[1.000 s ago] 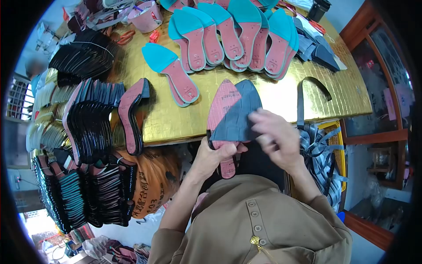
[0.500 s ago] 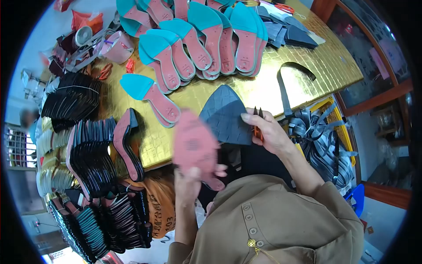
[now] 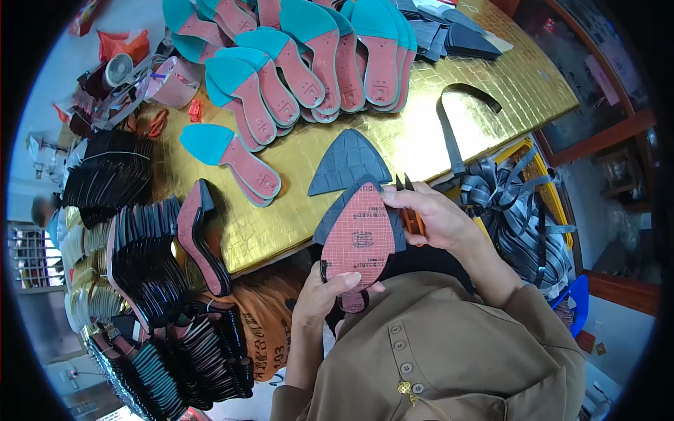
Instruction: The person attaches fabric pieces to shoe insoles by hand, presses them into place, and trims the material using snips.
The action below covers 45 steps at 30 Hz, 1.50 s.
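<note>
Now, lower centre, I see left hand [image 3: 319,296] gripping pink sole [image 3: 359,245], right hand [image 3: 441,217] holding orange-handled snips [image 3: 414,223]; slack left grip could skew sole against dark piece [image 3: 328,228] beneath.

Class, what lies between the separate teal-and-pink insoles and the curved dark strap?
In the head view, a dark pointed piece lies between the insoles and the strap, with bare gold tabletop on either side.
</note>
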### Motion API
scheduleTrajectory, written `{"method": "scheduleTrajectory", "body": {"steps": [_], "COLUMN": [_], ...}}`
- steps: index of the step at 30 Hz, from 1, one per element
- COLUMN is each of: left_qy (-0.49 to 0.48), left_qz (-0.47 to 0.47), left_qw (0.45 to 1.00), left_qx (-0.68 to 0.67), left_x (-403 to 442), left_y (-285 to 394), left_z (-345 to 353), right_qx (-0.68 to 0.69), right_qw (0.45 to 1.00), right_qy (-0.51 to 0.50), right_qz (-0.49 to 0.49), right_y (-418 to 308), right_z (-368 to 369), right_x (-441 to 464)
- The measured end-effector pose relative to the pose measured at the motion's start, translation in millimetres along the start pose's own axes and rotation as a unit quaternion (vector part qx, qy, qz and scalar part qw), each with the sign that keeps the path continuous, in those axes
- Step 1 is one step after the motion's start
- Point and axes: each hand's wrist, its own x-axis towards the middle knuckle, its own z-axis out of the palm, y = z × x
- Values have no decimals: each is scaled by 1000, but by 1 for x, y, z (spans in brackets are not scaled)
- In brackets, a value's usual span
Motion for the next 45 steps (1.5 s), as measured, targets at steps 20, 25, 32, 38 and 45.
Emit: {"method": "scheduleTrajectory", "body": {"steps": [20, 25, 32, 38, 45], "left_qy": [141, 100, 111, 139, 188], "left_qz": [42, 64, 42, 133, 4], "left_qw": [988, 993, 987, 981, 942], "left_qx": [56, 12, -107, -6, 278], "left_x": [13, 22, 27, 17, 2], "left_y": [-29, -33, -41, -48, -65], "left_z": [7, 9, -2, 5, 11], "right_qx": [-222, -204, -238, -258, -136], "right_qw": [972, 974, 959, 952, 959], "right_qy": [72, 84, 76, 86, 149], "right_qz": [-32, -42, -132, -139, -199], "right_y": [16, 15, 28, 25, 29], "right_z": [-15, -17, -24, -15, -20], "right_x": [4, -2, -3, -14, -13]}}
